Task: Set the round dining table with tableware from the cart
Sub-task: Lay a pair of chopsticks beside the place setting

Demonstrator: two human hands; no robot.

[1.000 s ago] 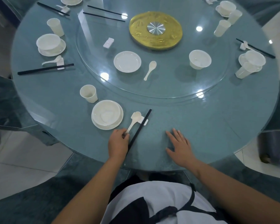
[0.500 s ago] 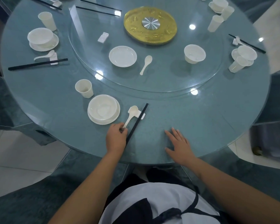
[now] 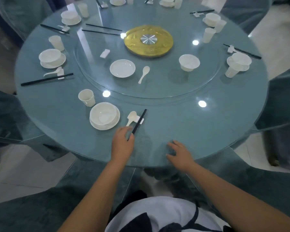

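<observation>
Blue-green glass covers the round table [image 3: 182,124], with a turntable at its middle and cloth-draped chairs around it, and the place setting nearest the person is the one in hand. At that setting the left hand [image 3: 122,144] lies on the glass with its fingers curled about the near ends of the chopsticks [image 3: 137,123]; whether it pinches them or only nudges them cannot be told, since the fingertips are blurred. From this hand the chopsticks run away and to the right, their long axis slanted toward the turntable, their middle lying across a small white rest [image 3: 140,121]. Just left of them a spoon [image 3: 131,118] lies nearly parallel, its handle pointing back at the same hand, its bowl by the rest. Farther left of the hand stand a bowl on a plate [image 3: 105,116] and, beyond them, a cup [image 3: 87,97]. The right hand [image 3: 179,152] lies well to the right with fingers loosely spread over the glass, holding nothing. So the left hand is much the nearer, and any straightening of the chopsticks would likely be a swing of their near ends about the rest
</observation>
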